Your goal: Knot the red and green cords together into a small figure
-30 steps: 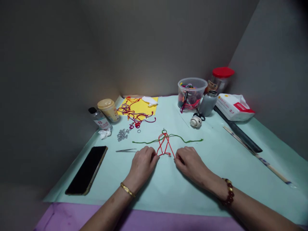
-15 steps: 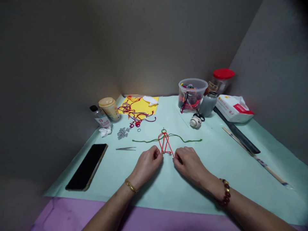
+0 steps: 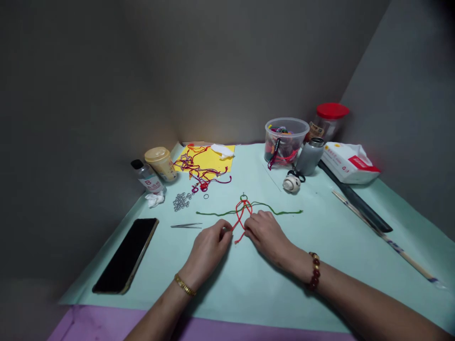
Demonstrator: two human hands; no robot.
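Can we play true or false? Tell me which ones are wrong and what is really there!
1. The thin red knotted cord lies between the left hand and the right hand. True.
2. The right wrist wears a shiny gold metal bracelet. False: the shiny gold metal bracelet is on the left wrist; the right wrist has round dark red beads.
3. The clear plastic tub has a round red lid on it. False: the tub is open; the round red lid is on the clear jar behind it.
4. The black smartphone lies left of the steel tweezers. True.
5. A thin green cord stretches out on both sides of the red cord. True.
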